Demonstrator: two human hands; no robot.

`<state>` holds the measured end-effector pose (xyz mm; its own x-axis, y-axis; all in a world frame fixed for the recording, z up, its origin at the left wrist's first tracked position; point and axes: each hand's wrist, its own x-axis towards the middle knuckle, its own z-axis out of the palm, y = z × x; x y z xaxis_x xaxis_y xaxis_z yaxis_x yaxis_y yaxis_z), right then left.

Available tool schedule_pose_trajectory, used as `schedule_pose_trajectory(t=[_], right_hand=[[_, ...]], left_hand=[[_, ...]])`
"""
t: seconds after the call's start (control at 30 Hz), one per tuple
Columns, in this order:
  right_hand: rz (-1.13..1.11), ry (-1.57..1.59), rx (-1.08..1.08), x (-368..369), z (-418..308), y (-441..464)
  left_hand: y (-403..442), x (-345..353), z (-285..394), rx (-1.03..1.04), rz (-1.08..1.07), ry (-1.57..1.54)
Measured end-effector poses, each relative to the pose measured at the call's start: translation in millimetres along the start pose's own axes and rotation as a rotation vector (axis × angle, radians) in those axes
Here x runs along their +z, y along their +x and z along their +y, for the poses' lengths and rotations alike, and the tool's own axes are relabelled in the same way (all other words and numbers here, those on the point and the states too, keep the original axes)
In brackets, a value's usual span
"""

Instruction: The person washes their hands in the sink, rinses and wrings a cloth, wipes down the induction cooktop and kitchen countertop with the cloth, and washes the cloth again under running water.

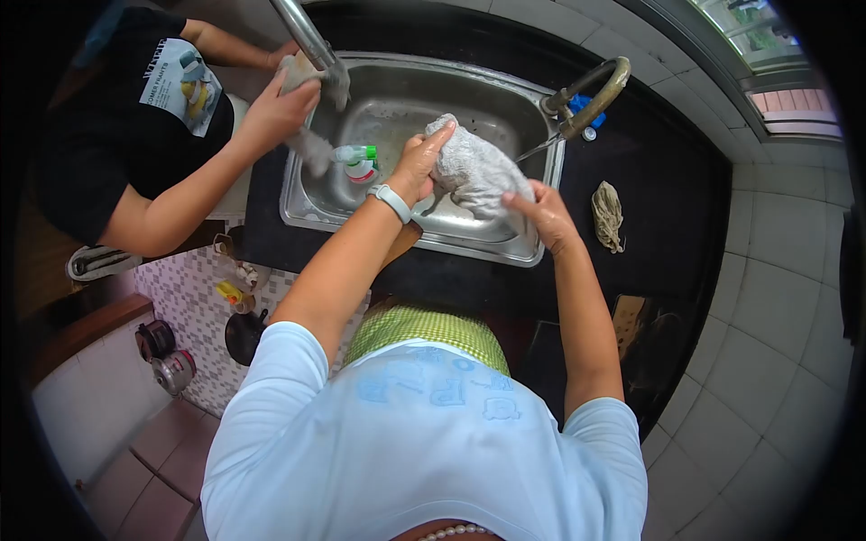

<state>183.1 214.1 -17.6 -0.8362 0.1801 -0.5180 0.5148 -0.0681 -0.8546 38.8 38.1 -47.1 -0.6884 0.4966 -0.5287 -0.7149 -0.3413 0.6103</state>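
Note:
A wet, light grey cloth (478, 171) is stretched between my two hands over the steel sink (397, 95). My left hand (421, 162), with a pale watch band at its wrist, grips the cloth's upper left end, thumb on top. At the lower right end my right hand (544, 215) pinches the cloth's edge. Water runs from the curved faucet (613, 86) beside the cloth. A clear bottle with a green cap (361, 153) lies in the sink, left of my left hand, next to a red and white item (361, 171).
At the left a co-worker in a black shirt (99, 135) holds a greyish cloth (298, 77) over the sink's edge, near a metal pipe (305, 32). A crumpled beige cloth (608, 216) lies on the black counter (663, 207). A blue item (586, 110) sits behind the faucet.

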Motion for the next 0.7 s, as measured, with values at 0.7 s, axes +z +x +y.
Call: schedule_pose_trajectory(t=[0.7], right_hand=[[-0.098,0.644,-0.155,-17.6,-36.4,46.7]], left_hand=[[-11.4,42.7,-49.5,0.505,-0.118,0.865]])
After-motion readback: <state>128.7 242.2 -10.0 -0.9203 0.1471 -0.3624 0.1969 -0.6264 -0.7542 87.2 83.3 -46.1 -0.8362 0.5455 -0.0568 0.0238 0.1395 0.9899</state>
